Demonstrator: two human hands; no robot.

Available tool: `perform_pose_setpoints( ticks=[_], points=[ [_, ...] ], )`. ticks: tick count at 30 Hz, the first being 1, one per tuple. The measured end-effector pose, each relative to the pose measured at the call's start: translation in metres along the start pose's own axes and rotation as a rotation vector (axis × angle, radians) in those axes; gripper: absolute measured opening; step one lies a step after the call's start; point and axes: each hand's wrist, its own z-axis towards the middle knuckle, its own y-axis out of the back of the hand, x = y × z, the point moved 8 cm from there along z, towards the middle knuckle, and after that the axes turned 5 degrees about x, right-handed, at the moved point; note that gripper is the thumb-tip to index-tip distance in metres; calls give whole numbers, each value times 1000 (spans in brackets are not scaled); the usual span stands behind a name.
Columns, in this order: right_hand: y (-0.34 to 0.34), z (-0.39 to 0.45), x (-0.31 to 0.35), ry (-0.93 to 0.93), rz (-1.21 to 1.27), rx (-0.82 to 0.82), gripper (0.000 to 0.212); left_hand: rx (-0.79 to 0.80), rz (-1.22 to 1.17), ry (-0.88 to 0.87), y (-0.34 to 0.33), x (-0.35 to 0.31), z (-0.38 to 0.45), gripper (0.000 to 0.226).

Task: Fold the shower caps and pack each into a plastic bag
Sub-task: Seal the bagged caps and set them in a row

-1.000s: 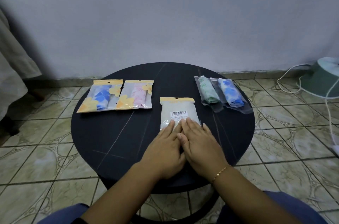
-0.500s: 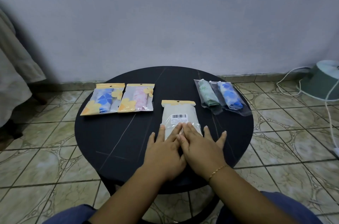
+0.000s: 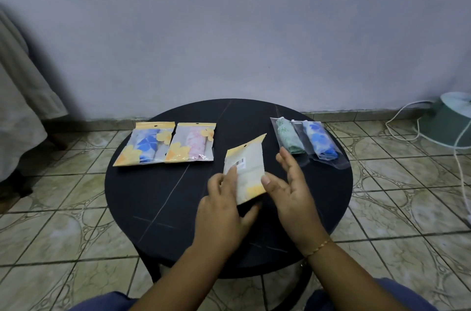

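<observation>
- Here, our left hand [image 3: 224, 206] grips the lower end of the packed bag [image 3: 246, 170], fingers curled over its face and thumb under its near edge, lifting it tilted off the round black table [image 3: 163, 206]
- Our right hand [image 3: 290, 188] hovers just beside the bag's right edge, fingers spread and straight, holding nothing we can see
- We judge the step as turning or setting aside this pack: the right hand should take the free edge so the slick plastic does not slip, and the bag should stay flat so the folded cap inside does not bunch
- Beyond lie two yellow-headed packs [image 3: 165, 142] to the left and two clear-bagged caps [image 3: 305, 140] to the right
- Motion blurs both hands; the cap inside the held bag is hard to make out, and whether its top is sealed we cannot tell
</observation>
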Motion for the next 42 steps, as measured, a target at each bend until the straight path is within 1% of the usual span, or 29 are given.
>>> perform_pose_setpoints(
  ticks=[1, 3, 5, 6, 8, 9, 12, 13, 14, 16, 18, 19, 20, 21, 23, 25, 26, 28, 29, 31, 33, 35, 37, 39, 42],
  points=[
    [-3, -1, 3, 19, 29, 14, 57, -29, -79, 30, 6, 2, 0, 76],
    [-12, -1, 6, 21, 56, 62, 52, -67, -270, 92, 13, 7, -1, 50],
    [-20, 0, 0, -12, 24, 103, 53, -113, -425, 137, 22, 9, -3, 18],
    [-22, 0, -5, -34, -31, 124, 56, -126, -453, 151, 25, 9, -5, 12],
    [-28, 3, -11, -57, -216, 188, 66, -102, -457, 178, 27, 8, -6, 11],
    [-30, 4, -14, -64, -301, 207, 70, -72, -481, 193, 25, 9, -6, 15],
    [-30, 8, -20, -77, -422, 222, 69, 86, -704, 313, 16, 9, -7, 26],
    [-28, 9, -20, -77, -450, 222, 68, 143, -735, 351, 15, 8, -9, 33],
    [-27, 11, -21, -79, -476, 216, 67, 206, -726, 367, 15, 5, -10, 40],
    [-21, 15, -22, -93, -509, 200, 68, 359, -662, 338, 16, 0, -14, 57],
    [-17, 18, -28, -127, -541, 225, 62, 494, -561, 304, 20, 0, -19, 68],
    [-16, 19, -31, -138, -583, 253, 54, 522, -512, 293, 24, 2, -19, 68],
    [-16, 19, -33, -138, -639, 281, 48, 509, -478, 284, 30, 6, -19, 65],
    [-16, 19, -34, -133, -689, 304, 44, 454, -465, 277, 38, 10, -16, 61],
    [-17, 20, -33, -127, -737, 327, 40, 248, -448, 232, 56, 18, -6, 51],
    [-18, 23, -28, -136, -716, 314, 35, 23, -339, 171, 68, 21, 1, 40],
    [-17, 26, -26, -147, -696, 292, 32, -57, -266, 139, 68, 19, 5, 33],
    [-16, 31, -21, -135, -699, 214, 25, -166, -173, 29, 62, 8, 13, 20],
    [-15, 34, -18, -109, -728, 162, 24, -186, -140, -32, 55, 2, 18, 18],
    [-15, 40, -12, -61, -809, 75, 33, -157, -79, -94, 37, -7, 31, 28],
    [-16, 46, -12, -55, -906, 44, 41, -76, 5, -127, 18, -11, 44, 40],
    [-21, 50, -17, -89, -992, 95, 43, 24, 87, -171, 2, -14, 55, 46],
    [-28, 53, -26, -132, -1042, 176, 47, 108, 69, -179, -8, -11, 62, 47],
    [-31, 56, -37, -190, -1064, 233, 50, 159, 52, -170, -14, -6, 66, 47],
    [-30, 55, -49, -244, -1092, 285, 52, 211, 102, -150, -21, -1, 65, 49]
  ],
)
